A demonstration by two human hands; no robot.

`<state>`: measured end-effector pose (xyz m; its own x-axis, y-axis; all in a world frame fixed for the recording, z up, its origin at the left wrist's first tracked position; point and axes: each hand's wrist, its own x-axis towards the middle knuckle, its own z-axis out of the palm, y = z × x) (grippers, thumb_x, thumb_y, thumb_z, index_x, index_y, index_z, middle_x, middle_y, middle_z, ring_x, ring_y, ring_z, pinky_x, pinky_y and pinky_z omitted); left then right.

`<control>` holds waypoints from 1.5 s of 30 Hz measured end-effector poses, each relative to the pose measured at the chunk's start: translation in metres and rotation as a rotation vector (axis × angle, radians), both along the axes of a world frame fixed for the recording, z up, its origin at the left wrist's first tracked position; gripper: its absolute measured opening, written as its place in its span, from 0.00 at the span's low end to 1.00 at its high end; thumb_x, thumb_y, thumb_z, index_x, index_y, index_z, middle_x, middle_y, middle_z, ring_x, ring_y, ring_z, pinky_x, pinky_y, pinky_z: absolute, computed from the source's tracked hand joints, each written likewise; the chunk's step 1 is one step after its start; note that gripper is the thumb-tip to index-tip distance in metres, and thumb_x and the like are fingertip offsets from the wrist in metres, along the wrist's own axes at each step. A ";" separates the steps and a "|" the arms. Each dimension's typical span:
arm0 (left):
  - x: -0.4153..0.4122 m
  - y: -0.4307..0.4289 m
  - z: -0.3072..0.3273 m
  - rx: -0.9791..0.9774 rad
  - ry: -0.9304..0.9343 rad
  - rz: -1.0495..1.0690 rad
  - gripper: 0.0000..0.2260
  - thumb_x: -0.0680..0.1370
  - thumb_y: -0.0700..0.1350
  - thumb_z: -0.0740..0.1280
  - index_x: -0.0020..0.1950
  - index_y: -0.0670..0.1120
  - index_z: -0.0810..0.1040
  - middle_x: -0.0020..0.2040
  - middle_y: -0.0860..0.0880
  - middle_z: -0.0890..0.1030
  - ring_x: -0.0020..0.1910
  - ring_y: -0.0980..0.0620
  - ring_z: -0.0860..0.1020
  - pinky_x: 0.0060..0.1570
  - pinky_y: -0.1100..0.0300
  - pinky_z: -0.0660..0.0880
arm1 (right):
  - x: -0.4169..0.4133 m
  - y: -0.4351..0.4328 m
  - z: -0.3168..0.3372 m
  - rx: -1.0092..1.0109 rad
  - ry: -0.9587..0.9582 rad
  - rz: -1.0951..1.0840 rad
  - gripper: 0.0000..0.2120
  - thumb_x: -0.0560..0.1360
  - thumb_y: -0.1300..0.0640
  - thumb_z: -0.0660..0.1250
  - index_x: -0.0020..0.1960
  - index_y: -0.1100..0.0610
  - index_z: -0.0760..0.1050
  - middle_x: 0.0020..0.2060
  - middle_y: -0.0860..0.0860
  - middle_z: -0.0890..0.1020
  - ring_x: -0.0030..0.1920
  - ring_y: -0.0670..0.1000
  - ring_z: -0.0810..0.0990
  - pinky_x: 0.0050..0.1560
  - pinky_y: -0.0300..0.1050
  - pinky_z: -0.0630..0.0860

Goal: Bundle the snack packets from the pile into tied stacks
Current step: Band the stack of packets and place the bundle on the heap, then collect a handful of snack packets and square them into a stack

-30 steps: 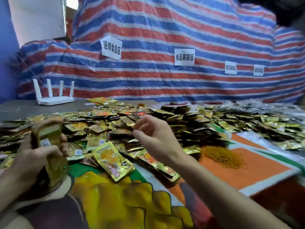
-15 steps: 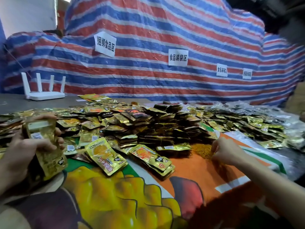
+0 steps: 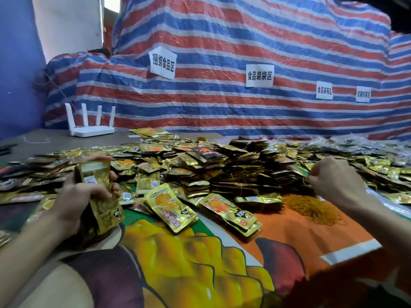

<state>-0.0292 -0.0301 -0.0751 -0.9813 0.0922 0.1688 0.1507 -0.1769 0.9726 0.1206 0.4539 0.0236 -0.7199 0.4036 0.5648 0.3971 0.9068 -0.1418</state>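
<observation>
A wide pile of gold snack packets [image 3: 169,156] covers the table. My left hand [image 3: 73,201] grips an upright stack of packets [image 3: 100,192] at the near left. My right hand [image 3: 335,181] hovers with curled fingers just above a heap of orange rubber bands [image 3: 311,207]; thumb and forefinger seem to pinch a thin band, which is barely visible. Dark tied stacks [image 3: 240,181] are heaped between my hands. Two small loose stacks [image 3: 169,207] [image 3: 231,215] lie in front of them.
A printed cloth [image 3: 200,258] covers the near table. A white router [image 3: 89,127] stands at the back left on the grey table. A striped tarp [image 3: 222,107] with paper labels rises behind the pile. More packets and clear bags [image 3: 367,152] spread to the right.
My right hand left the middle of the pile, dipped to the rubber band heap, and is now lifted slightly above it. My left hand keeps the stack upright in place.
</observation>
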 end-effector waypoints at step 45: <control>0.034 -0.015 0.038 0.464 -0.156 -0.643 0.30 0.63 0.29 0.61 0.65 0.38 0.78 0.52 0.39 0.79 0.41 0.46 0.78 0.45 0.50 0.79 | -0.120 -0.296 -0.074 -1.532 -0.227 1.212 0.14 0.64 0.53 0.79 0.46 0.59 0.87 0.32 0.55 0.78 0.31 0.49 0.74 0.32 0.38 0.72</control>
